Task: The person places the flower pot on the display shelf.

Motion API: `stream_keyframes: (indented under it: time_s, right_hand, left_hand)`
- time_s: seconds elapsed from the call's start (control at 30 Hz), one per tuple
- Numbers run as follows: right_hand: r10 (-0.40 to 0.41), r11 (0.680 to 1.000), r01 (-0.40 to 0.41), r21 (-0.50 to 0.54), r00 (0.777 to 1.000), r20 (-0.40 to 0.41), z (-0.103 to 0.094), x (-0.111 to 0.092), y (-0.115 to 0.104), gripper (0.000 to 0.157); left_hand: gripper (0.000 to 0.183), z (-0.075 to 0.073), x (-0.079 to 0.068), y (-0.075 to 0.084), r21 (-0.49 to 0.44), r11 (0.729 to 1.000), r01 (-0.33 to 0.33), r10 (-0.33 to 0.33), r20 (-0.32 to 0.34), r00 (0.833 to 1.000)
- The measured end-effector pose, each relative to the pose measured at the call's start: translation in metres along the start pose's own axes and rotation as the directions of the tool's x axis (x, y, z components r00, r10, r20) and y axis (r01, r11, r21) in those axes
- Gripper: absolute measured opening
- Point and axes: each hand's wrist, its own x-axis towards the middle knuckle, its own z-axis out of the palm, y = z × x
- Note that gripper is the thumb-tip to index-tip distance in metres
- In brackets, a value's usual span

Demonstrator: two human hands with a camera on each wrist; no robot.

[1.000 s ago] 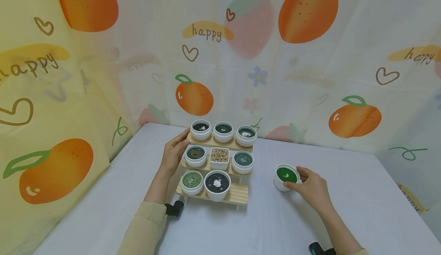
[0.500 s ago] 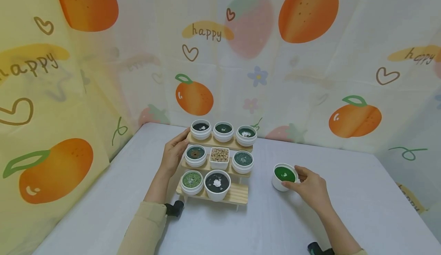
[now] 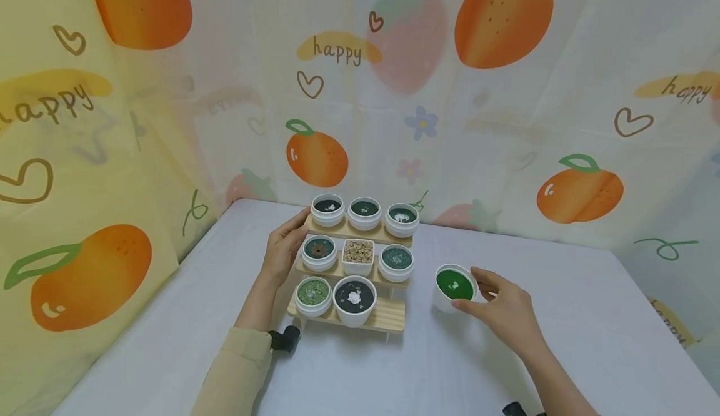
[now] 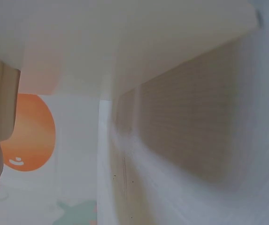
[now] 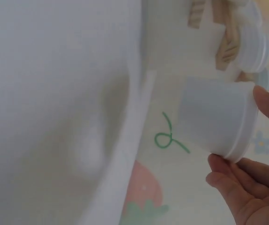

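Observation:
A three-tier wooden stand point(image 3: 387, 315) holds several small white pots in the head view. My left hand point(image 3: 281, 257) grips the left end of its top tier; the fingertips are partly hidden behind. In the left wrist view the wooden shelf end point(image 4: 0, 101) shows beside a strip of that hand. To the right of the stand, my right hand point(image 3: 503, 307) pinches the rim of a white cup point(image 3: 444, 300) with bright green contents. The right wrist view shows this cup point(image 5: 216, 119) raised off the table, between thumb and fingers. A larger pot point(image 3: 353, 317) with dark contents stands on the bottom tier.
On the bottom tier a green-speckled pot point(image 3: 313, 294) sits left of the dark one, with bare wood at the right. A square pot point(image 3: 358, 260) of beige bits is mid-stand. The white table point(image 3: 416, 378) meets a fruit-printed cloth point(image 3: 495, 122) behind.
My right hand has moved the green-filled cup left, toward the stand, and the cup is now lifted from the table. My left hand and the stand have stayed put.

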Motion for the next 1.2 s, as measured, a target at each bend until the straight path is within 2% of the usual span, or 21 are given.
stream_keyframes:
  time_s: [0.37, 0.63, 0.87, 1.2]
  right_hand:
    - [-0.047, 0.997, 0.045, 0.055, 0.999, 0.024, 0.002, -0.017, -0.022, 0.080]
    - [-0.123, 0.985, 0.115, 0.128, 0.990, 0.061, 0.006, -0.027, -0.032, 0.075]
    - [-0.191, 0.969, 0.180, 0.167, 0.980, 0.053, 0.012, -0.033, -0.039, 0.069]
    - [-0.181, 0.963, 0.160, 0.216, 0.980, 0.081, 0.024, -0.034, -0.047, 0.069]
  left_hand:
    - [0.048, -0.001, 0.002, -0.002, -0.008, 1.000, -0.005, 0.005, 0.010, 1.000]
    - [0.048, -0.002, 0.001, -0.002, -0.002, 1.000, -0.002, 0.002, 0.008, 1.000]
    - [0.048, -0.001, 0.001, -0.003, -0.019, 1.000, -0.015, 0.015, 0.014, 1.000]
    - [0.048, -0.001, 0.001, -0.002, -0.004, 1.000, -0.012, 0.012, 0.009, 1.000]
